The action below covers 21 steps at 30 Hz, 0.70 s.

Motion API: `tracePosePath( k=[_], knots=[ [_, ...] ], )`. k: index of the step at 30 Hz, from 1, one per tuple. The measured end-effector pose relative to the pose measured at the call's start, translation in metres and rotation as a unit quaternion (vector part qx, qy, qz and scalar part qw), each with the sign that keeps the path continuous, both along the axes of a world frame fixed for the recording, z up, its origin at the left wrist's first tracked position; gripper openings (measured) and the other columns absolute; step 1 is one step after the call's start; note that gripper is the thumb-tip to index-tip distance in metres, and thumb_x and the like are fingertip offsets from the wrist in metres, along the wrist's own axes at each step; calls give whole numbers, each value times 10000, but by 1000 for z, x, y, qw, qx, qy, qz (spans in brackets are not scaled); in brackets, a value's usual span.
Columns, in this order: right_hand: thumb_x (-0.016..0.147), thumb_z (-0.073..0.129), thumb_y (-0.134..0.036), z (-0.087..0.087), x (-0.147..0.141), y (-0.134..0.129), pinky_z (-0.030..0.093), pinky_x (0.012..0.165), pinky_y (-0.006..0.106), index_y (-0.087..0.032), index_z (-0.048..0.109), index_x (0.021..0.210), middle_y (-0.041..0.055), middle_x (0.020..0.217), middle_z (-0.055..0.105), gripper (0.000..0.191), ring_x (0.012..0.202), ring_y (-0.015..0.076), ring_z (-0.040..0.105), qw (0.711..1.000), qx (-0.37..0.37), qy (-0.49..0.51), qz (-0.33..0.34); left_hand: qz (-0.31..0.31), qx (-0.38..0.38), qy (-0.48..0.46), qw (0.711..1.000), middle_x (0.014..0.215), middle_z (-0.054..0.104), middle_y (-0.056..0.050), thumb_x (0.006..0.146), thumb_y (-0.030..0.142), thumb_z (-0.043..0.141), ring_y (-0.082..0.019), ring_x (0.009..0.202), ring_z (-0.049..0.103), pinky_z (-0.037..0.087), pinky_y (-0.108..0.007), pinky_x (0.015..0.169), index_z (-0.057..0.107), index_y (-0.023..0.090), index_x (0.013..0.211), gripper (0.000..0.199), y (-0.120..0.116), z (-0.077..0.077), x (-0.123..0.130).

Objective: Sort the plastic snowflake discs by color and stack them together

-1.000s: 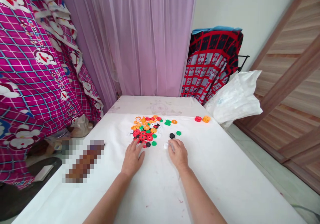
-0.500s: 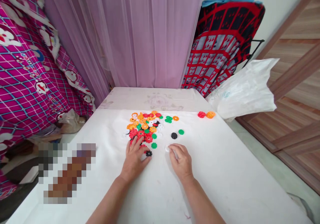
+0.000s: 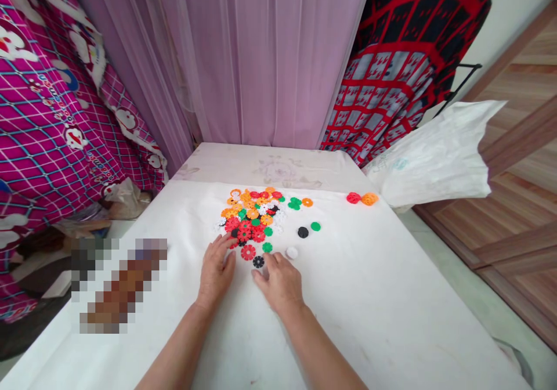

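A heap of plastic snowflake discs in red, orange, green, white and black (image 3: 246, 216) lies on the white cloth. My left hand (image 3: 216, 269) is at the heap's near left edge, its fingertips by a dark disc (image 3: 235, 233) and its thumb held apart. Just right of it lies a loose red disc (image 3: 248, 252). My right hand (image 3: 282, 282) rests with thumb and fingers parted beside a black disc (image 3: 258, 261), which lies flat; whether the fingertips touch it I cannot tell. A white disc (image 3: 292, 253) sits right behind that hand, with a green disc (image 3: 267, 247) beyond the fingers.
Farther right lie a black disc (image 3: 303, 232) and a green disc (image 3: 315, 226). Joined green discs (image 3: 295, 203) and an orange disc (image 3: 307, 202) stand behind. Red and orange balls (image 3: 361, 198) sit near the right edge, beside a white bag (image 3: 439, 158). A blurred patch (image 3: 124, 285) covers the left.
My right hand has let go of the white disc and moved left to the black disc. My left hand has drawn back leftward, uncovering the red disc. The view has shifted slightly.
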State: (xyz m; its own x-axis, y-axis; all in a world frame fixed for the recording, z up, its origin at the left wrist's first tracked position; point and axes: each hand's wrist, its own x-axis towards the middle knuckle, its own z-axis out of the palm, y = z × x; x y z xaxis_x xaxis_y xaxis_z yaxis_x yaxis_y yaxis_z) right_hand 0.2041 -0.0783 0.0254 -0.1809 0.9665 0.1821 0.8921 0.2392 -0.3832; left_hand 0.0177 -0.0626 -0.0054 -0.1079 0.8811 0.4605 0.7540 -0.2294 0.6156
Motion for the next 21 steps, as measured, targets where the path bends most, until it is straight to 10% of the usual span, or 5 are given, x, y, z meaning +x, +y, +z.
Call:
tracePosePath(
  k=[21],
  knots=[
    [814,607,-273,8,-16,5,394,643,236,-248,670,907,10,902,678,116,812,154,631,997,-64,3,-47,-6,26,-103,994,1295,639,-88,877,285,493,-230,1247,568,433,-469,1084,639,223,1143,310,13,-3,2]
  ],
)
